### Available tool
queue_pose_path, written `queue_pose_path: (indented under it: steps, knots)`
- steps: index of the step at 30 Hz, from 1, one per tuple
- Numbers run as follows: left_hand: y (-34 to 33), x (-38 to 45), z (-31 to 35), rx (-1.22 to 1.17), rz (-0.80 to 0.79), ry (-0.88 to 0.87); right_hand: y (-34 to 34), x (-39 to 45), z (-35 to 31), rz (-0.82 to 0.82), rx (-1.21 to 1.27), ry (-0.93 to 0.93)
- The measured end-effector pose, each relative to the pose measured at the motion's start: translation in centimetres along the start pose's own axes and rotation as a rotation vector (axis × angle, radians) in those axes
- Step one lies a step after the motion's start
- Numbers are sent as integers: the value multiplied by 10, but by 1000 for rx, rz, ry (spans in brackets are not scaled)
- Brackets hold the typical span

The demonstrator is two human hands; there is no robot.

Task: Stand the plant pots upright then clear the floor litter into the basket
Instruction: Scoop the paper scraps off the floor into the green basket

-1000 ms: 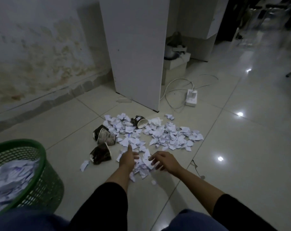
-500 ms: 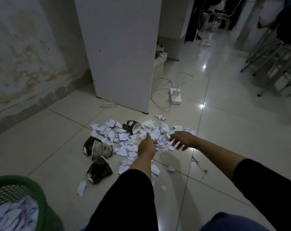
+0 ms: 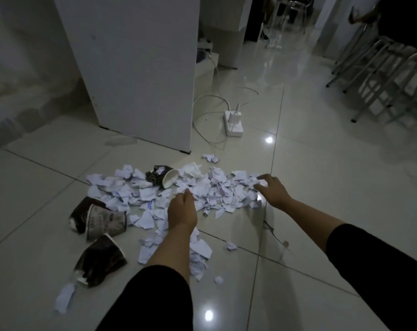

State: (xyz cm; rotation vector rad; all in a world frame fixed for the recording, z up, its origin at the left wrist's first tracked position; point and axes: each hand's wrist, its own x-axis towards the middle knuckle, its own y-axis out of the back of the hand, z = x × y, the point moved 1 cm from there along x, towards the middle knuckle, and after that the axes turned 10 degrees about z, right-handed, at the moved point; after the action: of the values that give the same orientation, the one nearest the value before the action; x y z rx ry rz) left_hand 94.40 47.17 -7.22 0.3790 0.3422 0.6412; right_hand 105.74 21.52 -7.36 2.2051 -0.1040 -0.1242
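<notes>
Torn white paper scraps (image 3: 207, 189) lie in a wide pile on the tiled floor. Several dark paper cups lie tipped on their sides: one (image 3: 164, 179) in the pile's far part, two side by side (image 3: 100, 219) at the left, one crushed (image 3: 100, 260) nearer me. My left hand (image 3: 182, 211) reaches into the middle of the pile, fingers together with their tips down on the scraps. My right hand (image 3: 273, 192) lies spread over the pile's right edge, fingers touching paper. The basket is out of view.
A white cabinet panel (image 3: 140, 68) stands just behind the pile. A white power strip (image 3: 233, 121) with looping cables lies to its right. Metal stool legs (image 3: 379, 75) stand at the far right. A stained wall (image 3: 23, 68) runs along the left.
The view has swung right and forward, taking the green basket out of sight. Both hands have moved from the near edge of the pile to its middle and far right.
</notes>
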Motion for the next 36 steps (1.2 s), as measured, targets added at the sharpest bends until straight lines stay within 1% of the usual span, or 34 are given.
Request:
queue_pose_path:
  steps: [4,6,11,12,15,17,19,20,22,24,26,28,29,30,31,32,34,36]
  knots:
    - [-8,8,-15,1,4,-79,-18,32,10,77,76,9]
    - [-10,14,-23,-14,5,-118,-28,50,16,91,75,11]
    - [-14,31,-45,-32,54,-187,-49,78,23,49,30,14]
    - [-14,33,-47,-28,73,-196,-53,80,23,28,24,30]
    - [-20,33,-48,-16,118,-247,-70,66,17,-33,-61,161]
    - [-26,33,-47,-25,133,-258,-85,48,10,-53,18,165]
    - [-33,33,-46,-46,140,-247,-94,29,-5,-52,139,251]
    - [-37,34,-47,-58,141,-243,-95,23,-12,-35,233,291]
    - [-41,37,-48,-72,139,-247,-92,21,-27,108,362,322]
    - [-45,38,-54,-85,135,-260,-91,35,-43,229,350,358]
    - [-47,36,-62,-100,149,-276,-95,55,-60,240,238,410]
    - [-48,31,-68,-83,177,-340,-103,77,-73,158,82,497]
    - [-49,29,-70,-75,185,-371,-112,90,-76,92,20,502]
    - [-49,29,-71,-72,191,-385,-124,105,-76,22,-24,532]
    - [-49,29,-71,-78,196,-383,-132,118,-75,-24,-144,594]
    - [-49,30,-71,-85,203,-374,-133,125,-77,-84,-232,602]
    - [-49,30,-71,-93,215,-372,-130,126,-88,-143,-267,626]
    - [-49,29,-71,-94,219,-381,-129,120,-95,-225,-230,578]
